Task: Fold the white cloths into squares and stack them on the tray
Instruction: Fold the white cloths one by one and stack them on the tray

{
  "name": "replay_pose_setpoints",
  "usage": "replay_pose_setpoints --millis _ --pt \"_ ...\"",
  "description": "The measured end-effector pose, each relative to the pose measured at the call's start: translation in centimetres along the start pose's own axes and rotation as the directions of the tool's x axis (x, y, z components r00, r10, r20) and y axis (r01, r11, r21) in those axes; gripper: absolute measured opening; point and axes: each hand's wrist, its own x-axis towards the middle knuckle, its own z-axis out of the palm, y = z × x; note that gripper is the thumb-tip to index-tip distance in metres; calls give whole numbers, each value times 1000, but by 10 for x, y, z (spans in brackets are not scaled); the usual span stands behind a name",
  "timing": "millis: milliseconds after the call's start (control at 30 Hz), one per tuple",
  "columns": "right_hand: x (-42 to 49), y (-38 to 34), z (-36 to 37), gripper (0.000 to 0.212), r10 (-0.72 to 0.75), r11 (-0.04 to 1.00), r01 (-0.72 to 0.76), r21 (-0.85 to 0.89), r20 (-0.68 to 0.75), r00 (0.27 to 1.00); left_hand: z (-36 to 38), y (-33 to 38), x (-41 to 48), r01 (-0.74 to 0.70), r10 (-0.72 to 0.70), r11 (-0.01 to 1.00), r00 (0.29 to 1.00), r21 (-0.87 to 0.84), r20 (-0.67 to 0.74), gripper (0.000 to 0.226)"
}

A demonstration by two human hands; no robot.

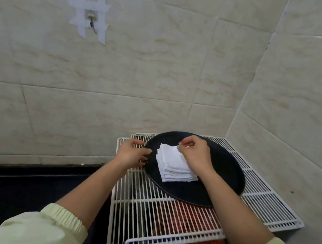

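Right hand (194,155): arched over tray (227,170), fingertips pinching far corner of cloth stack (173,164). Left hand (132,152): fingers loosely extended, touching tray's left rim.

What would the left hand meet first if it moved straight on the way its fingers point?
The left hand points at the black tray's rim, probably touching it already; beyond lies the stack of white cloths.
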Motion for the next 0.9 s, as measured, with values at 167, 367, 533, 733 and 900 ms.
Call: replay_pose_setpoints --millis 167,367,533,733,900 --pt "-29 -38 55 20 -183 982 191 -18 203 962 -57 -8 -21 -149 196 952 968 266 -157 17" --pt "-82 -80 145 28 -222 964 262 -54 388 894 -149 -36 -80 -42 205 909 912 416 -355 15" --pt "-149 -115 226 26 -243 944 322 -68 516 821 -239 -56 -135 48 229 860 853 508 -469 16" --pt "-250 -148 314 19 -257 916 392 -91 616 745 -352 -113 -205 187 172 798 840 573 -515 13" --pt "-329 -185 391 29 -274 865 487 -124 697 663 -455 -146 -256 276 178 702 824 656 -538 17"
